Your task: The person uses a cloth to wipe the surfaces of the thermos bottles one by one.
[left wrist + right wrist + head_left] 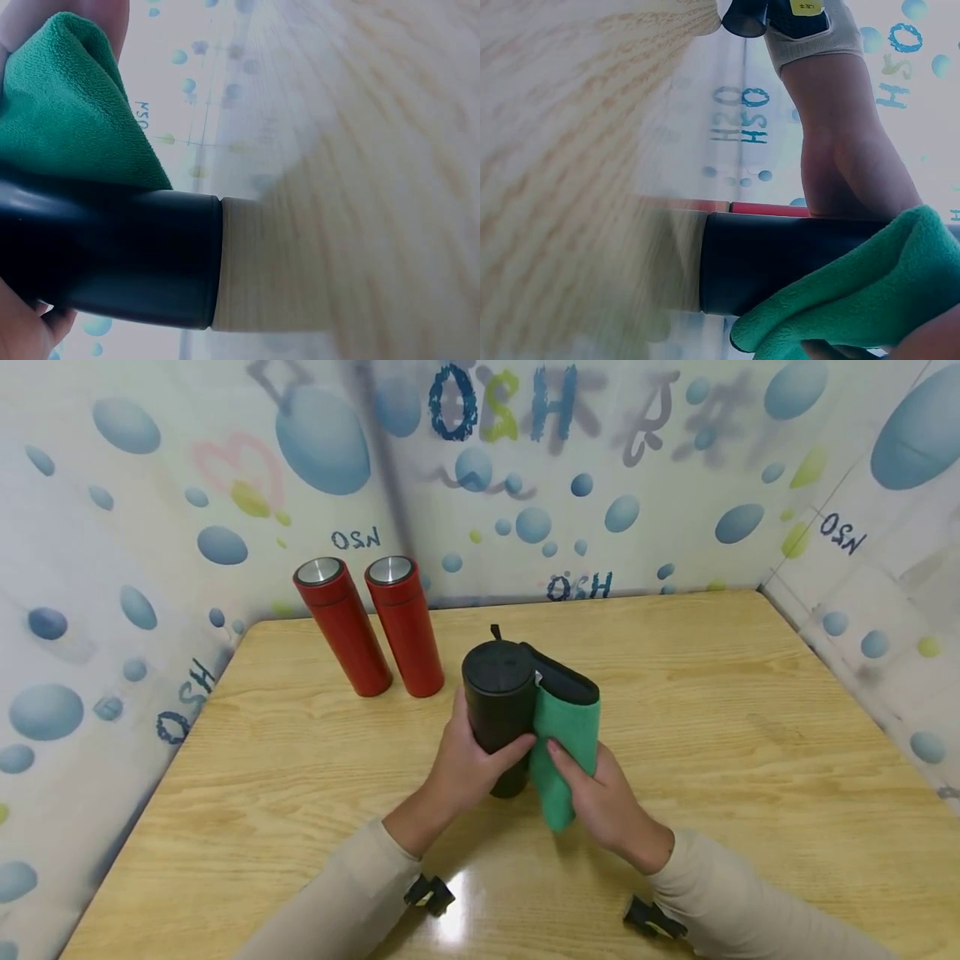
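A black cylindrical flask [501, 710] with a flat round lid is upright in front of me, its base at the tabletop. My left hand [468, 756] grips it from the left, thumb across the near side. To its right, my right hand [606, 797] holds a folded green cloth [558, 756] with a black side, thumb on the near face. The cloth touches the flask's right side. A small black loop pokes up behind the lid. In the right wrist view the cloth [877, 285] lies along the flask [780, 255]; the fingers under it are partly hidden.
Two red flasks [348, 643] with silver-topped lids stand side by side on the wooden table [712, 710], back left. A wall covering [532, 493] with blue dots and lettering rises behind the table and at both sides. Small black devices [430, 893] sit at both wrists.
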{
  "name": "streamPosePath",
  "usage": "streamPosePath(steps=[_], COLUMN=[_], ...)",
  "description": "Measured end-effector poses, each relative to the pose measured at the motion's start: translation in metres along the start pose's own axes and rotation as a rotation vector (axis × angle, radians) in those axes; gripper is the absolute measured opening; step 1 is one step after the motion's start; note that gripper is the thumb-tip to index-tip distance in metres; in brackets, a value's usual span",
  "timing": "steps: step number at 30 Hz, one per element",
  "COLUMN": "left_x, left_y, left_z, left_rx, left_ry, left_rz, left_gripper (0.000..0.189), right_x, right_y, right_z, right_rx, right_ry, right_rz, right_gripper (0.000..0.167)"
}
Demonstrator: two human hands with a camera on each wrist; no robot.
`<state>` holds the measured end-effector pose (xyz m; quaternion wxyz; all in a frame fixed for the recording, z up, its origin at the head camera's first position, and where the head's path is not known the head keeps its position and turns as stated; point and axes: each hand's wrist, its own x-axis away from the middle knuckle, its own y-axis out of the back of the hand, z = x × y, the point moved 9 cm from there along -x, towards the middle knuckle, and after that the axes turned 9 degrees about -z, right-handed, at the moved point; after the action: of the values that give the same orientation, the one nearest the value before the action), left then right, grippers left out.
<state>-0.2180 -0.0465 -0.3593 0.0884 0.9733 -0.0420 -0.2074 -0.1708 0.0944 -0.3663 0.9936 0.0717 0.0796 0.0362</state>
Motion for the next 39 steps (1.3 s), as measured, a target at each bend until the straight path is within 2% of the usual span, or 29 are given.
streamPosePath(steps=[8, 21, 28, 33, 39], left_x=[-0.001, -0.001, -0.002, 0.001, 0.000], left_y=[-0.001, 0.000, 0.001, 0.001, 0.001], left_z=[0.000, -0.002, -0.002, 0.000, -0.001], left_rx=[0.010, 0.004, 0.025, 0.016, -0.010], left_ry=[-0.005, -0.006, -0.019, -0.019, -0.010], left_rz=[0.003, -0.005, -0.009, -0.009, -0.021], left_gripper=[0.083, 0.083, 0.083, 0.083, 0.082], right_x=[0.005, 0.000, -0.002, -0.001, 0.000], right_y=[0.004, -0.001, -0.003, -0.005, -0.002], right_z=[0.013, -0.003, -0.001, -0.003, -0.002], right_rx=[-0.037, 0.033, 0.094, 0.093, 0.048], right_ry=[0.075, -0.008, 0.025, 0.012, -0.043], right_rz=[-0.044, -0.012, 0.008, 0.023, -0.011], right_gripper=[0.028, 0.030, 0.031, 0.033, 0.033])
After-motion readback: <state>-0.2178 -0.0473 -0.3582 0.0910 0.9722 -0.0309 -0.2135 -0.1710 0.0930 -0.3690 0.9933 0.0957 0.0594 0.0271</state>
